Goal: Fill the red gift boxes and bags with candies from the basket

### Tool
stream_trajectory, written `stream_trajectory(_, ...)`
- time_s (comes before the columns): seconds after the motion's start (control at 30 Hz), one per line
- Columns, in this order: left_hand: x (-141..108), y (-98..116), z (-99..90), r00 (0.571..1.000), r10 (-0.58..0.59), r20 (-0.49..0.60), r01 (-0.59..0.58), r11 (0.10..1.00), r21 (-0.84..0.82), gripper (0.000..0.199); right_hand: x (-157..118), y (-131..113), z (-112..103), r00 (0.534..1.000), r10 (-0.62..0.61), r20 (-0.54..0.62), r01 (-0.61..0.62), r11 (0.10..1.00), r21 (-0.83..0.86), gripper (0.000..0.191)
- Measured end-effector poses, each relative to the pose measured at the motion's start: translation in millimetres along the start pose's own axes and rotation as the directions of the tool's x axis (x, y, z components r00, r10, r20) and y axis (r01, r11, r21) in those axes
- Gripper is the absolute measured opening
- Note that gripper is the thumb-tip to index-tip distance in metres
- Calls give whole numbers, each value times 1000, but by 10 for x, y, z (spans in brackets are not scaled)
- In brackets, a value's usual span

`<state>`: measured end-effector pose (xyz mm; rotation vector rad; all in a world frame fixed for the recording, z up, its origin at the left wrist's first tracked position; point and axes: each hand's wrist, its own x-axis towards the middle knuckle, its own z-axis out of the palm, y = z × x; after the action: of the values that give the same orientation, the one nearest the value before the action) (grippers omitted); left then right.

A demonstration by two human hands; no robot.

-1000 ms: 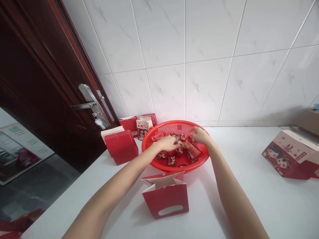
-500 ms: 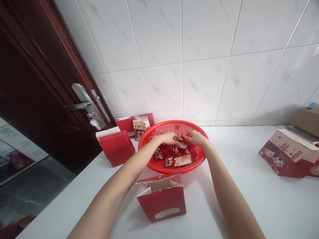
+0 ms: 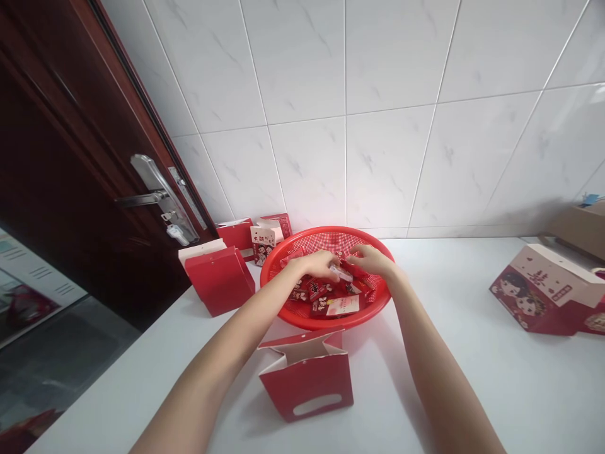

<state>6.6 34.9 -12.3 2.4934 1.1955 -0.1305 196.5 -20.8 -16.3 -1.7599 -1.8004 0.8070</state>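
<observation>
A red plastic mesh basket [image 3: 278, 310] holds several small wrapped sweets [image 3: 317, 288], mostly red, and a pale pink-and-white packet [image 3: 343, 306] lying near its front. Inside it, my left hand [image 3: 319, 265] has its fingers closed on a small pinkish-white wrapped sweet [image 3: 341, 273]. My right hand [image 3: 371, 260] reaches in from the other side, fingers curled down over red wrappers; what its fingertips grip, if anything, is hidden. Between my forearms, in front of the basket, a red paper gift box [image 3: 309, 384] stands upright with its top open.
Several red and white gift boxes [image 3: 221, 280] stand left of the basket, by the dark wooden door [image 3: 85, 126]. At the right lies a larger printed box [image 3: 539, 290], with a cardboard carton [image 3: 579, 230] behind it. A tiled wall [image 3: 392, 164] bounds the white table [image 3: 439, 302].
My left hand has closed on the pinkish-white sweet and tilted it. My right hand has shifted slightly left, and sweets in the basket have been moved about. The standing boxes keep their places.
</observation>
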Motion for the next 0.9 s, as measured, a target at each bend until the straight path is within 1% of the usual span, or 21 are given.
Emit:
stream_trajectory(0.07,-36,-17,-45,991,58,-119,-66,996,-63,46,13,5,0,999,-38,-12,39,998,57,29)
stream_trajectory(0.1,-52,-20,-58,978,92,-186,-111,989,-96,47,19,7,-2,998,-57,-17,58,995,85,30)
stream_trajectory(0.2,-92,-6,-63,914,172,-367,-241,959,-151,44,24,13,-12,991,-135,-8,134,977,164,33)
stream_trajectory(0.27,-109,15,-54,871,191,-452,-290,944,-160,37,21,17,-20,974,-227,9,220,953,211,31)
stream_trajectory(0.33,-123,36,-49,845,178,-504,-303,937,-176,33,16,21,-27,957,-291,5,280,925,256,24)
stream_trajectory(0.43,-134,52,-53,828,128,-546,-277,939,-201,43,4,18,-32,955,-295,-22,286,903,321,15)
stream_trajectory(0.5,-129,42,-56,819,80,-569,-247,943,-224,53,-7,11,-35,959,-279,-41,276,896,348,11)
stream_trajectory(0.57,-112,13,-53,814,21,-581,-207,944,-257,58,-15,6,-38,966,-249,-68,257,901,348,9)
stream_trajectory(0.6,-100,-6,-49,811,-2,-584,-193,943,-271,57,-15,6,-38,970,-232,-77,244,905,347,8)
stream_trajectory(0.67,-72,-46,-39,810,-13,-586,-190,940,-283,48,-10,13,-36,973,-215,-86,232,909,347,7)
stream_trajectory(0.8,-23,-92,-22,826,32,-563,-230,931,-285,25,3,39,-23,975,-208,-82,224,912,343,13)
stream_trajectory(0.9,2,-84,-18,836,50,-546,-247,923,-294,23,-17,47,-22,976,-213,-46,215,910,355,17)
